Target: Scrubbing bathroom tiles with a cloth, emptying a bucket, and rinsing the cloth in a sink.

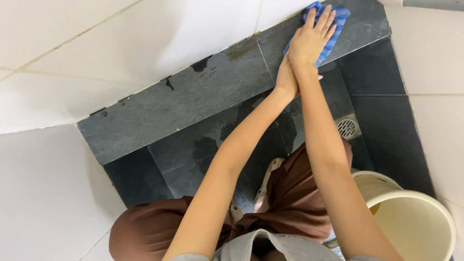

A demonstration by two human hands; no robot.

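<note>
At the far left, white wall tiles (72, 72) are filling the view, meeting a dark grey tile ledge (193, 92) that is running diagonally upward toward the right. A few dark chips or stains are showing along the joint where the white tiles meet the ledge. Below the ledge, the dark tiled floor (193, 154) is lying partly wet, with darker damp patches spreading near the centre.

The person is crouching over the floor, brown trousers (290, 198) covering the knees at the bottom of the frame. Both arms are reaching up and forward to the ledge. The left hand (286, 79) is sitting just beneath the right wrist, touching it; whether its fingers are spread or closed cannot be told, since the right forearm is hiding most of it. The right hand (311, 36) is lying flat, fingers extended and held close together, pressing down on a blue cloth (333, 34). The cloth is resting on the upper right part of the ledge, near the corner where the white wall is meeting it, showing around the fingertips and along the hand's right edge.

Further right, a round metal floor drain (347, 127) is sitting in the floor just beside the right forearm. At the lower right, a cream plastic bucket (425, 203) is standing against the right wall.
</note>
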